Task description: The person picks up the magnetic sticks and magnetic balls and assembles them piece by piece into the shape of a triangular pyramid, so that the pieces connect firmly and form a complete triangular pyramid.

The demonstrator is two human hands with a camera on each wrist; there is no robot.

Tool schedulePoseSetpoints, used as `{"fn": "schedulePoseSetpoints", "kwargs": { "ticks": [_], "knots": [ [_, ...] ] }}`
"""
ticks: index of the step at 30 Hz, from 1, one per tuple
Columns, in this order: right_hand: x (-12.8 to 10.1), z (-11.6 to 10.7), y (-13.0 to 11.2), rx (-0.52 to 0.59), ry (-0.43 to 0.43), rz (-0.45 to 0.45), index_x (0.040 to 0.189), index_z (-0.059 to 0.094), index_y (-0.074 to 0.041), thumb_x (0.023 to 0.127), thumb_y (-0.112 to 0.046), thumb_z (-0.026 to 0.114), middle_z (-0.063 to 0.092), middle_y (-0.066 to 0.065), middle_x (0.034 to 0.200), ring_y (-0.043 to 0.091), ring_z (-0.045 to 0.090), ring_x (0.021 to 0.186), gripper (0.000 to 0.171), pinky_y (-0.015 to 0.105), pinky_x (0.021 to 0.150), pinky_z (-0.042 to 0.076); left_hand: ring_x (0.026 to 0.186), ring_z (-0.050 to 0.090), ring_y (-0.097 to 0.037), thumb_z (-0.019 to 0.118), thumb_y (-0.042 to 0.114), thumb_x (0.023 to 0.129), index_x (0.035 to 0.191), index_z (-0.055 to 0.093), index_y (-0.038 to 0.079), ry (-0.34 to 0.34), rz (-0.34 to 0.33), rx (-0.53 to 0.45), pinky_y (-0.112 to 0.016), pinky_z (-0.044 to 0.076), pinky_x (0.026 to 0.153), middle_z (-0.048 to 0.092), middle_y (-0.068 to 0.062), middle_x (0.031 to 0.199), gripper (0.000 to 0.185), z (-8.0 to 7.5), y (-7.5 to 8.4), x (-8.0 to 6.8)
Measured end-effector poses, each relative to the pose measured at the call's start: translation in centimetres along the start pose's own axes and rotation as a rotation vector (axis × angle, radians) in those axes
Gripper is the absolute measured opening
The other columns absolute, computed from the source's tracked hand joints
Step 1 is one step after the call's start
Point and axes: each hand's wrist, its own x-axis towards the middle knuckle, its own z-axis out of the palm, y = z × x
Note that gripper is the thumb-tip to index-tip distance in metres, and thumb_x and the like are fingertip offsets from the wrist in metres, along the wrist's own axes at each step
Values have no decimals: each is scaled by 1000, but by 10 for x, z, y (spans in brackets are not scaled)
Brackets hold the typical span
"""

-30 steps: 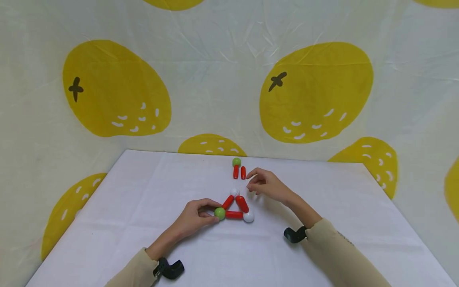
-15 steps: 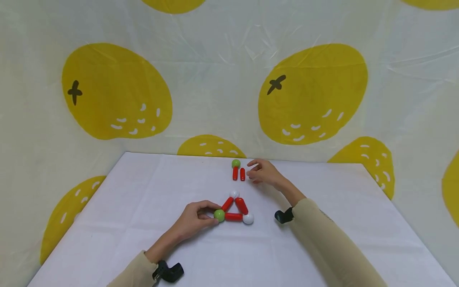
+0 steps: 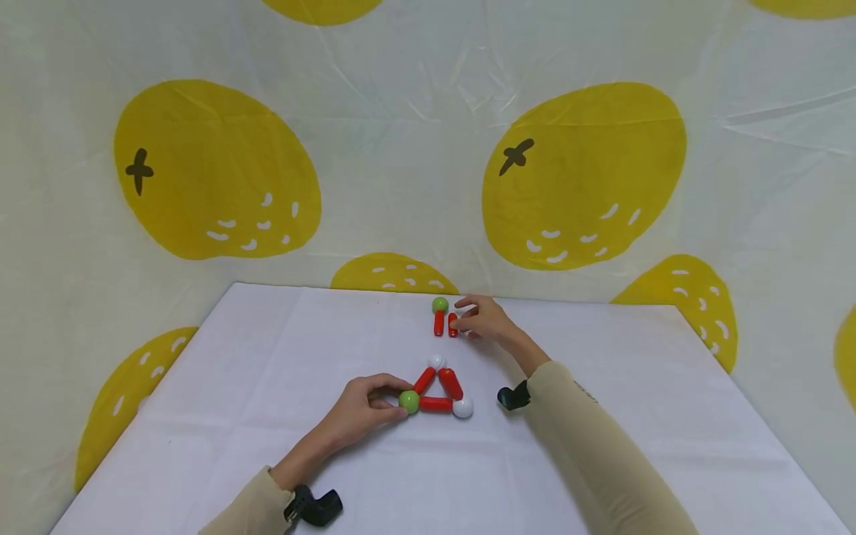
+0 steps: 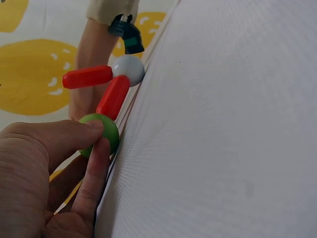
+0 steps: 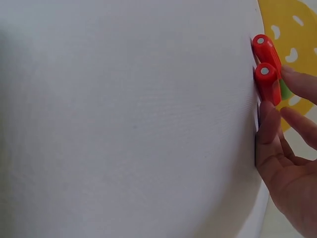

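My left hand [image 3: 361,405] pinches a green ball [image 3: 409,401] between thumb and fingers; the left wrist view shows this grip on the green ball [image 4: 112,130] closely. That ball is one corner of a flat triangle of red magnetic rods [image 3: 436,404], with a white ball [image 3: 463,407] at the near right and another white ball [image 3: 437,362] at the far corner. My right hand [image 3: 488,319] is at a loose red rod [image 3: 452,317]. Its thumb touches the rod's near end, while the other fingers are spread in a loose curve around it.
Left of the loose rod lies a second red rod [image 3: 438,325], joined to a green ball [image 3: 439,305] near the table's back edge. A white cloth covers the table [image 3: 221,386]. Behind it hangs a curtain [image 3: 401,148] with yellow fruit prints.
My right hand has moved left and away from me until its thumb met the loose red rod. The left hand and the triangle have stayed in place.
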Motion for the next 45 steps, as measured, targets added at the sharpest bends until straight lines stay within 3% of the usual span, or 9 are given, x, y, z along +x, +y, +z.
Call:
{"fn": "schedulePoseSetpoints", "kwargs": {
  "ticks": [7,18,29,37,45],
  "knots": [
    [0,2,0,-64,-7,15,133,64,-7,94,-22,75,66,13,109,21,60,84,43,22,69,52,99,69,-14,82,20,89,124,73,17,4,0,0,-17,57,83,71,-6,125,36,0,1,0],
    [-3,3,0,18,-27,-8,133,55,-8,93,-11,74,66,19,122,26,66,98,44,28,79,60,101,69,-15,82,20,89,124,73,18,4,0,1,-17,57,83,71,-6,124,36,0,1,0],
    [-5,-3,4,62,-41,-33,131,54,-11,96,-10,70,67,19,119,25,66,92,39,28,78,59,100,69,-11,81,20,89,124,73,19,10,-15,5,-18,58,84,72,-4,123,35,-1,3,3],
    [-22,-7,-4,103,-61,-166,130,55,-9,95,-7,69,66,21,121,26,67,98,38,32,84,61,102,68,-16,82,19,89,123,73,19,6,-10,1,-17,57,82,71,-5,123,35,0,4,4],
    [-37,4,-9,87,-113,-305,131,57,-8,91,-5,72,70,17,121,27,68,105,43,33,86,61,106,66,-18,82,20,89,124,73,19,8,-16,-3,-16,57,83,71,-5,124,35,1,3,4]
  ]
}}
